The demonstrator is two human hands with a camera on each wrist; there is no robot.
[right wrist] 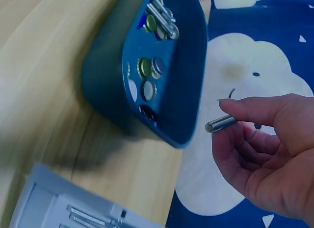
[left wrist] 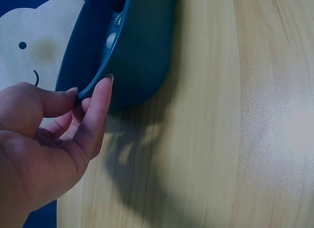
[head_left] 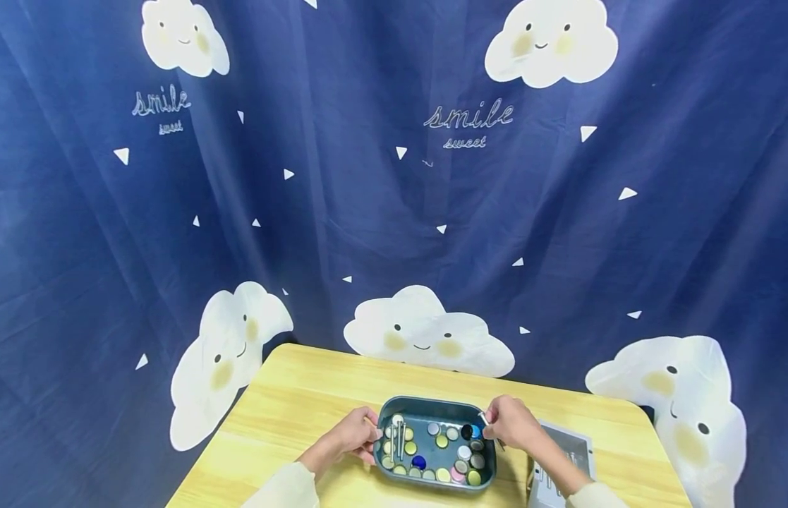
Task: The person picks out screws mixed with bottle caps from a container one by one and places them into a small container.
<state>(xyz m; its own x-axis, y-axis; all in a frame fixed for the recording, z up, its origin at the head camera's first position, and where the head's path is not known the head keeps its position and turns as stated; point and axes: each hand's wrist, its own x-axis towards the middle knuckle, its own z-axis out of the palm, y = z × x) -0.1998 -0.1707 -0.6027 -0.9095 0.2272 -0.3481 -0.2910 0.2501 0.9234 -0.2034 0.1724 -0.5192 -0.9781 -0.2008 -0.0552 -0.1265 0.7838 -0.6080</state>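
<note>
My left hand point(head_left: 357, 432) pinches the left rim of a dark teal basin point(head_left: 432, 403), thumb inside and fingers against the outer wall in the left wrist view. Over the basin's right end, my right hand point(head_left: 511, 422) holds a metal bolt point(right wrist: 222, 124) between thumb and fingers, its threaded end pointing out. Inside the basin lie several bottle caps point(head_left: 443, 475) in yellow, silver, blue, black and pink. A few long silver bolts point(head_left: 402, 439) rest on the caps at its left end.
A grey tray point(head_left: 583, 446) with several bolts point(right wrist: 88, 217) in it stands on the wooden table point(head_left: 305, 381), right of the basin and partly behind my right forearm. A blue curtain point(head_left: 368, 212) with white clouds hangs behind the table's back edge.
</note>
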